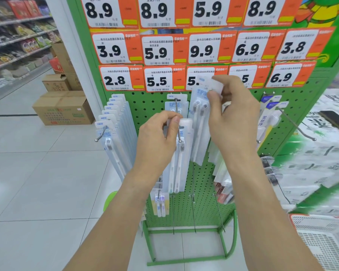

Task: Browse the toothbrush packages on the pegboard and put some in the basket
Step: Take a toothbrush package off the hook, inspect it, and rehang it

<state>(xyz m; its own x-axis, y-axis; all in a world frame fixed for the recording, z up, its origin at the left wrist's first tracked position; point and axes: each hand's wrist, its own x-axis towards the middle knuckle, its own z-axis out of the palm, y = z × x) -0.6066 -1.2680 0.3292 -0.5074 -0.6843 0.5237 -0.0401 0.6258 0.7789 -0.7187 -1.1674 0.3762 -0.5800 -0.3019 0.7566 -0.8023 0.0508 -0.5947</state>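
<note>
Two bare hands up at a green pegboard point(204, 178) stand, both arms reaching from bottom of frame. Left hand point(157, 137) curls thumb and fingers round the metal hook point(178, 122) of the middle column, right at the top of the front toothbrush package point(179, 159) hanging there; whether it also pinches the card, cannot tell. Right hand point(233, 114) higher, fingers bent, pinching the top card of a second toothbrush package point(199, 122), which is tilted and lifted off to the right of that hook, its top overlapping the price tags point(157, 79). Left column holds a full row of packages point(115, 122) on its own hook, tip free. Bare hook point(296, 124) sticks out on the far right; several bare long pegs lower down near the stand's foot. Open tiled floor point(37, 182) on the left, cardboard boxes point(63, 110) further back. White slotted basket point(325, 241) sits low right, red rim, well apart from both hands. Stand's right edge butts against stacked white packs point(321, 163).
</note>
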